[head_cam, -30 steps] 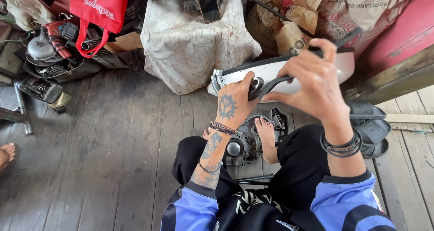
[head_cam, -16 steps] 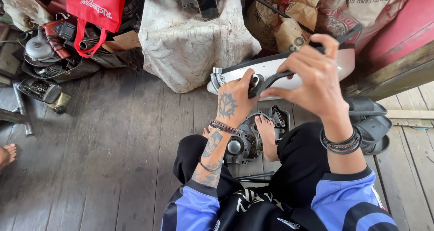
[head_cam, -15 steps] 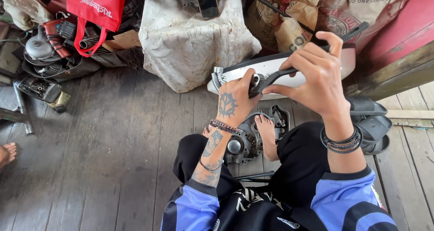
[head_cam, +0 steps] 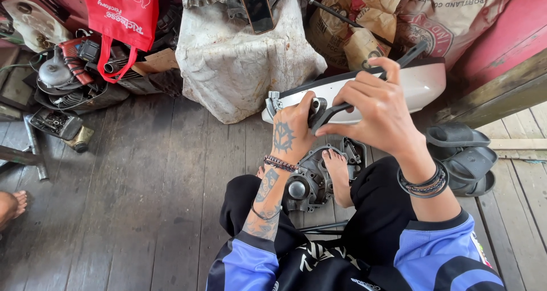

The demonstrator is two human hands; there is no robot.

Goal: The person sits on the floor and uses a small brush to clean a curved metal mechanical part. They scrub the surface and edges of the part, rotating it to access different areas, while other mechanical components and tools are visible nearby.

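My left hand (head_cam: 292,132), with a tattoo on its back, clasps the round head of a long black wrench (head_cam: 411,54). My right hand (head_cam: 380,110) grips the wrench's handle, which slants up to the right. Both hands are raised above a grey engine casing (head_cam: 307,180) that lies on the plank floor between my legs, with my bare foot (head_cam: 339,176) resting on it. What the wrench head sits on is hidden by my left hand.
A white bodywork panel (head_cam: 424,81) lies just behind my hands. Black sandals (head_cam: 462,154) sit at the right. A filled white sack (head_cam: 239,57), a red bag (head_cam: 122,9) and engine parts (head_cam: 68,83) line the back. Another person's foot (head_cam: 10,207) shows at the left edge.
My right hand has shifted the wrench handle slightly, and its fingers have spread a little. My left hand stays on the wrench head.
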